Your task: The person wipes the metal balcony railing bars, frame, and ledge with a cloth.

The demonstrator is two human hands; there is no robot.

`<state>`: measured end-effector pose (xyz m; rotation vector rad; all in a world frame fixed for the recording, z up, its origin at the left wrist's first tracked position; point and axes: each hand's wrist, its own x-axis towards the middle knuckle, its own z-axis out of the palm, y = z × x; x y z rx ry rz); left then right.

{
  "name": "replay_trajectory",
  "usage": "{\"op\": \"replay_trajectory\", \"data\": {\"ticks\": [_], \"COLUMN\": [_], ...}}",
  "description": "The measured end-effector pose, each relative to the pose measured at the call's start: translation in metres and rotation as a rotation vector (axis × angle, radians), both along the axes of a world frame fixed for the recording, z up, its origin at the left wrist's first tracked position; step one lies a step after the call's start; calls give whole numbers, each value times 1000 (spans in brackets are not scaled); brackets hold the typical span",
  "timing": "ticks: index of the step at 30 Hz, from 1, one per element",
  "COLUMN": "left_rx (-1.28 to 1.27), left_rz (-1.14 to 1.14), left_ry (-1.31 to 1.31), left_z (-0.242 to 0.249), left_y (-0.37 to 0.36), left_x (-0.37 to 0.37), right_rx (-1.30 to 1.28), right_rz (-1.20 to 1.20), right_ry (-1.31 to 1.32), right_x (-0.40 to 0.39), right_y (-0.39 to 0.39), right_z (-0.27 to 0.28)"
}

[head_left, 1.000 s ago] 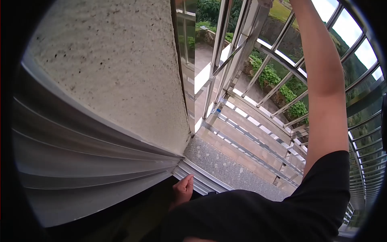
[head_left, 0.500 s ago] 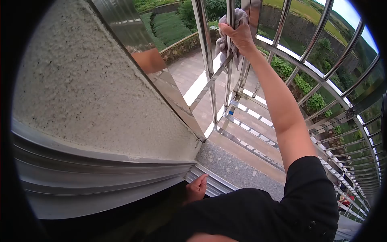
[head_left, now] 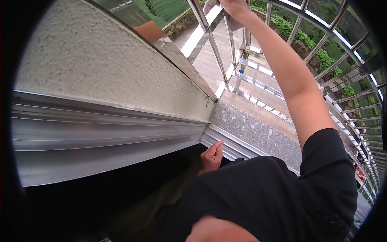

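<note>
My right hand (head_left: 236,5) is at the top edge of the view, partly cut off, at the end of my outstretched arm. It is closed on a grey cloth (head_left: 237,24), pressed around a shiny metal bar of the window cage. Part of the cloth shows on either side of the hand. My left hand (head_left: 211,156) is low in the middle, fingers curled into a loose fist, beside the aluminium window track (head_left: 231,143). Nothing shows in its fingers.
A rough pale wall (head_left: 113,64) and wide aluminium frame (head_left: 100,141) fill the left. A speckled stone sill (head_left: 254,125) lies in front of my body. Beyond it are the cage's floor slats (head_left: 262,105) and curved bars (head_left: 342,78), with paving and plants below.
The view has tilted downward, so the bars, the cloth and my right hand sit higher in the picture. My right hand still grips the cloth at the bars. My left hand stays by the track.
</note>
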<state>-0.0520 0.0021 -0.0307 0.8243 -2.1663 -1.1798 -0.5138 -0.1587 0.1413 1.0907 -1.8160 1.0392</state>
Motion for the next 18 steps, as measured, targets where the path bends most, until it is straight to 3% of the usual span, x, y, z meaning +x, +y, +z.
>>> {"op": "replay_trajectory", "data": {"ticks": [2,3,6,7,10,13,15,16,18], "left_rx": [55,44,29,33,15,12,-18,3,55], "left_rz": [50,55,43,25,-68,-108,-118,-107,-86], "left_ry": [-60,-53,-25,-22,-14,11,37,25,-7], "left_z": [4,2,-2,0,4,14,14,13,10], "left_y": [0,0,0,1,4,9,10,10,13], "left_x": [7,9,4,0,-20,-30,-32,-32,-28], "right_rx": [139,79,285,87,268,424,384,247,-78], "right_rz": [-275,-258,-229,-158,-77,350,481,559,669], "right_ry": [116,129,49,-140,184,-472,-1123,-1303,-1385], "right_x": [-5,1,23,31,47,59,73,73,99], "right_y": [-14,-8,16,21,54,90,125,133,143], "right_z": [-13,-12,-4,-11,-28,-65,-76,-96,-106]}}
